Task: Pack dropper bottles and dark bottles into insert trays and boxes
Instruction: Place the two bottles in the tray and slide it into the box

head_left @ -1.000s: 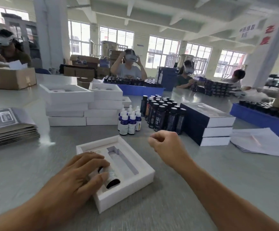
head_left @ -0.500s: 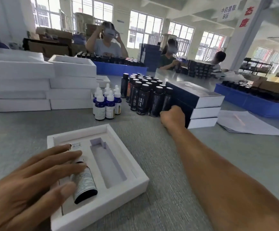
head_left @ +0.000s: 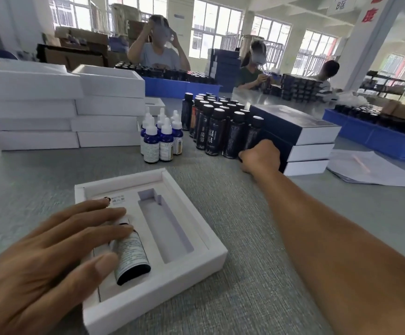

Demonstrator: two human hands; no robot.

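Here, in the head view, the left hand (head_left: 51,257) lies flat with straight fingers pressing a dropper bottle (head_left: 130,258) into the left slot of the white tray (head_left: 196,267); the right hand (head_left: 260,157) curls around 1 dark bottle (head_left: 252,139) at the cluster's near right corner, beside stacked boxes (head_left: 307,141)

A long grey worktable (head_left: 233,238) with a finely textured top runs away toward a wall of tall multi-pane windows (head_left: 214,27), which pour in pale daylight. Right of the windows rises a broad white square pillar (head_left: 365,37) bearing red characters. Beyond the table's far edge three people sit, brown cardboard cartons (head_left: 80,47) stacked behind them on the left. A dark metal shelf rack (head_left: 387,83) stands right of the pillar.
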